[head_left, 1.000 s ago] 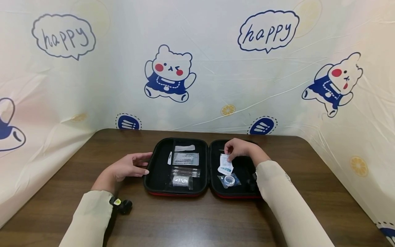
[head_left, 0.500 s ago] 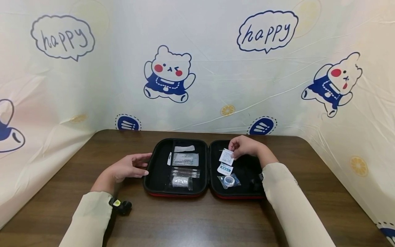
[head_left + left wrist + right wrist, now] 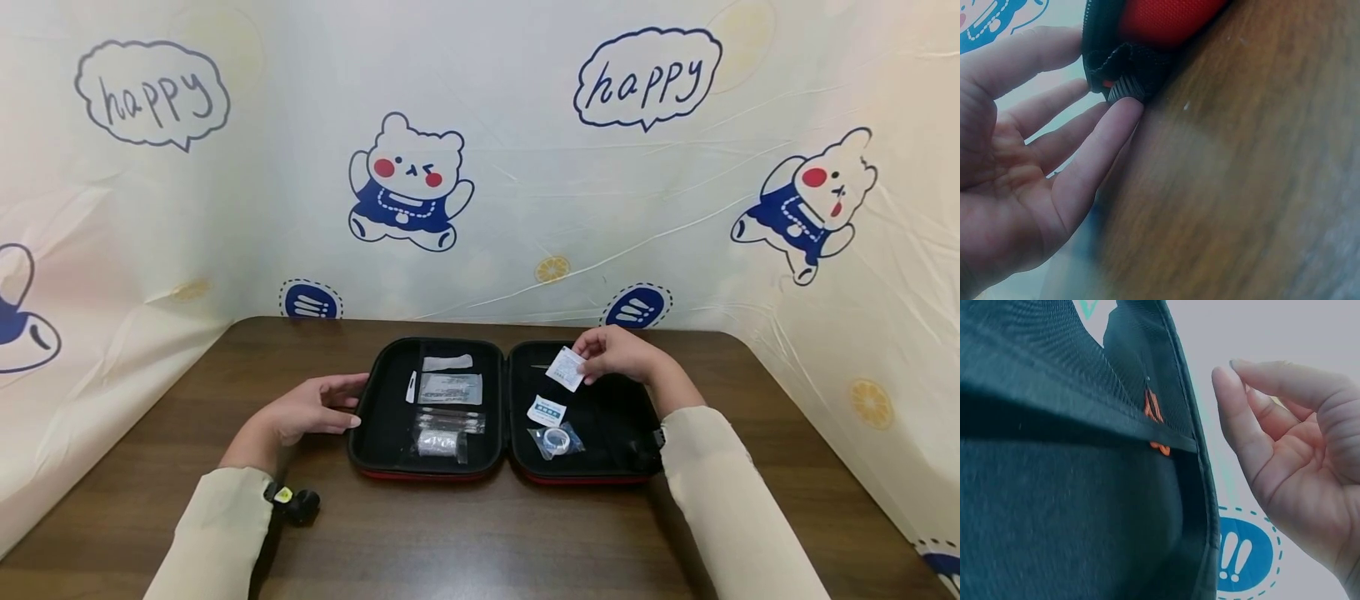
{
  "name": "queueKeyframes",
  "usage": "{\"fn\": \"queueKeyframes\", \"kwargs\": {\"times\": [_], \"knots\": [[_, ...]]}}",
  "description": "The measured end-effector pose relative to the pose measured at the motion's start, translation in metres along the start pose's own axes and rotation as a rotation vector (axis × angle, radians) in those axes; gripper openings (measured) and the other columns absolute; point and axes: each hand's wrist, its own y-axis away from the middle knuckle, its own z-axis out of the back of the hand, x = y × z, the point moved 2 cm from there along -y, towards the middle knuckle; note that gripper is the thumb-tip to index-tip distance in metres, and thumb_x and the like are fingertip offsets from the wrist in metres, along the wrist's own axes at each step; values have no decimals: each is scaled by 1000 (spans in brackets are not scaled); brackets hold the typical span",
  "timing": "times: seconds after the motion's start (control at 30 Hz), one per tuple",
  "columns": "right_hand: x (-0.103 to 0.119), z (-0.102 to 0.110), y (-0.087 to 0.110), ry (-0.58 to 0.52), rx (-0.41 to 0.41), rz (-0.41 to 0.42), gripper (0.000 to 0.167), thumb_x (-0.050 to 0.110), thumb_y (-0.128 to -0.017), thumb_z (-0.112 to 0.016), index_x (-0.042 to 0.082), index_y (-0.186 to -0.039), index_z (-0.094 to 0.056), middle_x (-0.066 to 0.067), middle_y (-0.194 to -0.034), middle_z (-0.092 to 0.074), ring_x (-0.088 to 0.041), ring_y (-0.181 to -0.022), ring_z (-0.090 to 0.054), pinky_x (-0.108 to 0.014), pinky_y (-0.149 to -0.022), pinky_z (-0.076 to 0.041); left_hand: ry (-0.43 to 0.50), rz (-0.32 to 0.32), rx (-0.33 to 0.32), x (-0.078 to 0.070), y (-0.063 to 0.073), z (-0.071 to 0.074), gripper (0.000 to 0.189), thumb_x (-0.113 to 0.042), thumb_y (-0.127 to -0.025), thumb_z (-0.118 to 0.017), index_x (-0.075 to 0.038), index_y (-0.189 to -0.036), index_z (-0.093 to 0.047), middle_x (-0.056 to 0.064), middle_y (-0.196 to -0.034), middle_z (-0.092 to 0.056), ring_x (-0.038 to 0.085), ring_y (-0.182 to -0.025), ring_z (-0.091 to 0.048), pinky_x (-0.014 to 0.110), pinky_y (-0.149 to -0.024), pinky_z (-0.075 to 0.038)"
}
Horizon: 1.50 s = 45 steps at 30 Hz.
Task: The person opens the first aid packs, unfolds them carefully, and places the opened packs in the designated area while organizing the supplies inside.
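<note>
My right hand (image 3: 618,354) pinches a small white printed sachet (image 3: 566,368) between thumb and fingertips, over the right half of an open zip case (image 3: 426,467). In the right wrist view the thumb and index fingertips come close together; the sachet is hidden there. Below it in the case lie a white and blue sachet (image 3: 547,412) and a white ring-shaped roll (image 3: 557,441) in clear blue-tinted wrap. My left hand (image 3: 315,408) touches the case's left edge with fairly straight fingers. Its thumb lies at a black ribbed tab (image 3: 1125,89) beside the red shell (image 3: 1166,22).
The case's left half holds a white strip (image 3: 447,362), a flat printed packet (image 3: 451,388), clear-wrapped thin sticks (image 3: 450,419) and a wrapped white roll (image 3: 438,442). Orange handles (image 3: 1155,419) show at a mesh pocket in the right half. A patterned curtain (image 3: 510,208) stands behind the table.
My right hand has drawn the white sachet up and to the right, away from the white and blue sachet, which stays in the case. The left hand keeps its place.
</note>
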Motion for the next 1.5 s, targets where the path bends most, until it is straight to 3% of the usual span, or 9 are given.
{"fn": "queueKeyframes", "kwargs": {"times": [0.33, 1.0, 1.27, 1.5], "knots": [[-5, 10, 19, -4, -72, -15, 19, -3, -90, -62, -10, -107, -59, -17, -96, -65, -24, -77, -65, -41, -75, -59, 1, 2, -1, 0, 0, -1, 85, -11, -81, -79, -5, -152, -31, 28, -144, -39, 41, -130, -41, 41, -90, -53], [-20, 25, 39, -16, -94, -75, 25, -5, -88, -65, -14, -110, -59, -17, -93, -65, -23, -74, -65, -37, -69, -59, -6, 0, -3, 0, 0, -2, 84, -11, -82, -78, -5, -152, -32, 28, -145, -38, 42, -130, -41, 41, -89, -54], [-27, 30, 43, 49, -96, -161, 22, -7, -87, -62, -14, -108, -59, -16, -90, -66, -21, -69, -65, -37, -68, -59, -12, 3, -7, 0, 1, -1, 85, -11, -81, -79, -6, -152, -32, 28, -144, -38, 42, -130, -40, 41, -89, -54], [-23, 31, 43, 127, -126, -184, 20, -8, -85, -61, -13, -104, -60, -18, -88, -65, -20, -67, -65, -39, -68, -59, -3, -1, -7, -1, 1, -1, 85, -11, -81, -79, -5, -152, -32, 28, -144, -39, 41, -129, -41, 40, -89, -54]]}}
